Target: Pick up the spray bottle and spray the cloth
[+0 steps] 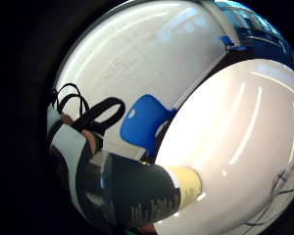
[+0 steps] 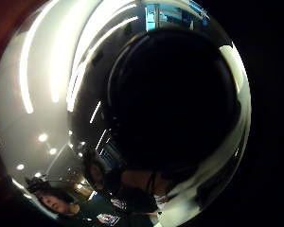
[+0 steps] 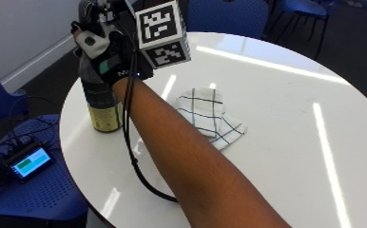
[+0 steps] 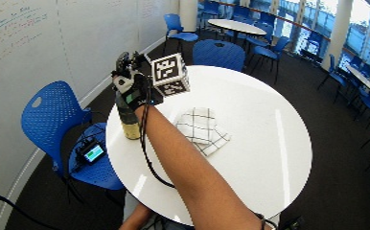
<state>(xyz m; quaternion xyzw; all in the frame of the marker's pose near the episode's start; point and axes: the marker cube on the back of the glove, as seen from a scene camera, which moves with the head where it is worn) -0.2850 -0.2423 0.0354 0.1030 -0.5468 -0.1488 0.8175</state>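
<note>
A dark spray bottle [image 3: 104, 111] with a yellow lower band stands upright near the left edge of the round white table [image 3: 284, 95]; its base seems to touch the top. My gloved right hand [image 3: 107, 52] grips the bottle's upper part, fingers wrapped round it. A white cloth [image 3: 208, 116] with dark checks lies crumpled near the table's middle, to the right of the bottle and apart from it. In the wide view the hand [image 4: 132, 88], bottle [image 4: 131, 127] and cloth [image 4: 201, 125] stand the same way. The bottle [image 1: 137, 196] runs from the palm down to the table [image 1: 235, 137].
A blue chair [image 4: 51, 120] stands left of the table, with a small screen device [image 3: 25, 164] on its seat. A black cable [image 3: 145, 180] trails over the table's near edge. More tables and blue chairs [image 4: 236, 26] stand at the back.
</note>
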